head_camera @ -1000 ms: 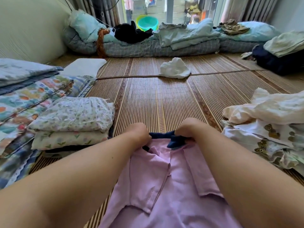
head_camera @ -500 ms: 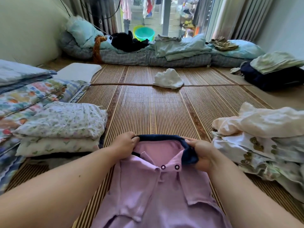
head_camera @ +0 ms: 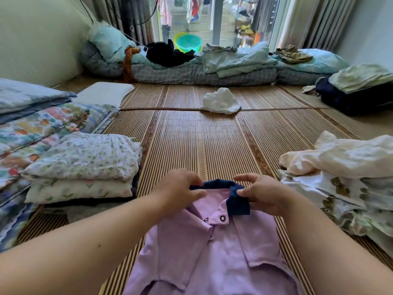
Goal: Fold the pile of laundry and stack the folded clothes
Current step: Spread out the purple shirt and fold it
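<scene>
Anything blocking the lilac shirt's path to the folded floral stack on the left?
Nothing visible. The left hand and right hand hold the lilac shirt by its navy collar. Only a strip of mat lies between it and the folded floral stack.

Worn on the head, wide-angle, facing forward and down across the woven mat (head_camera: pixel 212 141) toward the window (head_camera: pixel 214 20); closest at the mat's near edge.

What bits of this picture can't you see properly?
Head view only:
- Lilac short-sleeved polo shirt: its hem, cut off by the bottom edge.
- Its navy collar: left end, covered by the left hand.
- Dark garment beneath the folded floral stack: mostly hidden by it.
- Hanging washing outside the glass: blurred, too small.
</scene>
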A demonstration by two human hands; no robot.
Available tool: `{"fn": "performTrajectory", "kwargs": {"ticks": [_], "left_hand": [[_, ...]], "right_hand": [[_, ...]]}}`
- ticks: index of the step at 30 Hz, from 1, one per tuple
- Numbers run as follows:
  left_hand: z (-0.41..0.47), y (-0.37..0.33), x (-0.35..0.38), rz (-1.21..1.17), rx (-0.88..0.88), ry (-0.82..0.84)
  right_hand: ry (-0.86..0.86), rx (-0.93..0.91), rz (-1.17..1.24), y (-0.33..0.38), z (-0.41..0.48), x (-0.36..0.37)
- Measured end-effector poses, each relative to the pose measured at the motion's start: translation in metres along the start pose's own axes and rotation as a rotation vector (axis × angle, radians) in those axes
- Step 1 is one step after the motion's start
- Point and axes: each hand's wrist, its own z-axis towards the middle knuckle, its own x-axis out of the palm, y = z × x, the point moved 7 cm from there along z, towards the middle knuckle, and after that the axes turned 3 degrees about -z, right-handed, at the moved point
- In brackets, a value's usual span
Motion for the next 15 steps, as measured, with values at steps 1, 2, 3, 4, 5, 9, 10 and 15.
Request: {"fn": "performTrajectory", "kwargs": {"ticks": [1, 2, 3, 4, 5, 9, 10, 15], "left_hand": [[-0.003, -0.013, 0.007, -0.045, 0.031, 0.048], [-0.005, -0.024, 0.015, -0.069, 0.041, 0.089], [-0.006, -0.033, 0.023, -0.065, 0.031, 0.109], [-0.004, -0.037, 0.030, -0.057, 0.008, 0.113], [-0.002, -0.039, 0.036, -0.072, -0.029, 0.111], [0.005, -0.033, 0.052, -0.163, -0.174, 0.126], [0.006, -0.032, 0.055, -0.084, -0.159, 0.142], [-0.004, -0.016, 0.034, -0.248, -0.102, 0.117]], "right_hand": [[0.034, -0.017, 0.099, 0.002, 0.000, 0.005], [0.058, -0.027, 0.175, 0.002, 0.001, 0.009], [0.077, -0.032, 0.239, 0.002, 0.001, 0.013], [0.099, -0.033, 0.291, 0.002, 0.000, 0.016], [0.122, -0.034, 0.335, 0.002, 0.000, 0.017], [0.079, -0.091, 0.191, 0.004, -0.002, 0.010], [0.018, -0.113, 0.025, 0.004, -0.001, 0.005], [-0.308, -0.260, -0.801, 0.015, 0.008, -0.011]]}}
